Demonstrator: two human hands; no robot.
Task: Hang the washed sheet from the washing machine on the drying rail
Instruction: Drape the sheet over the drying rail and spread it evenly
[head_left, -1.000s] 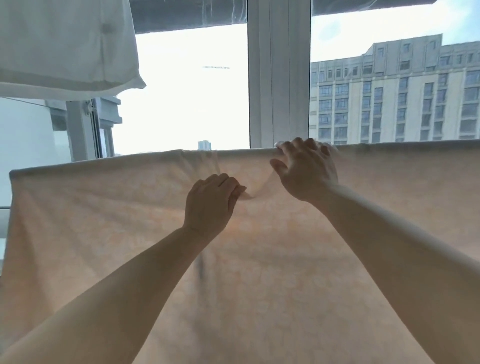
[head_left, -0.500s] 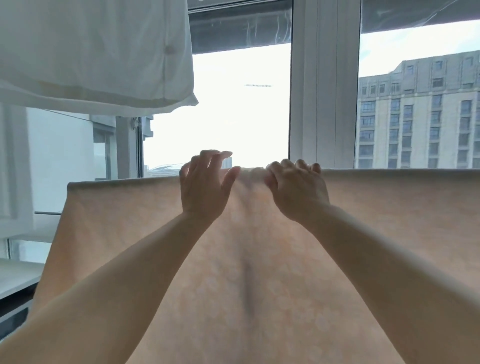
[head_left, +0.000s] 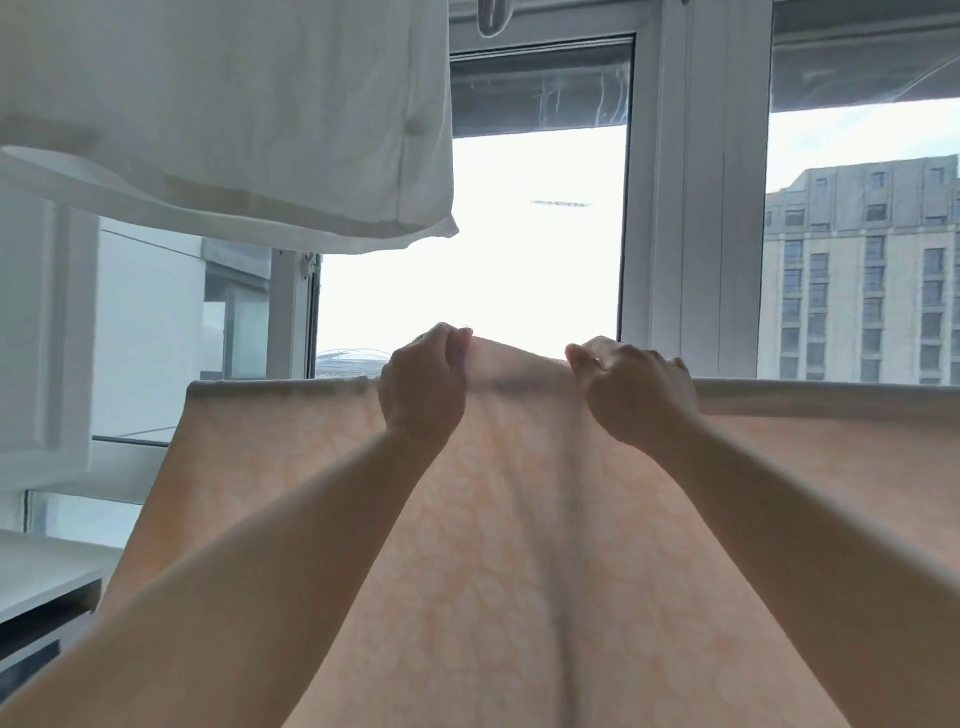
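The peach sheet fills most of what I can see, draped over the drying rail with its fold line running level across the window behind it. The rail itself is hidden under the fabric; only the rounded ridge it makes shows. Left of the hands the ridge lies flat, and right of them it runs on out of sight.

Above the sheet and to its left hangs a white cloth, well apart from it.

Both hands work at the top of the sheet, near the middle of the ridge. The left hand is closed, pinching a bit of fabric and lifting it above the ridge line. The right hand, just beside it, is likewise clenched on the sheet's top edge, knuckles up. Between them the cloth rises in a small hump, and creases fan downward from it.

I'd judge the hanging itself done and this the straightening stage. Next would be drawing the hands apart along the ridge to flatten the hump, gently, so the sheet does not slide off.

No writing or label is visible anywhere.
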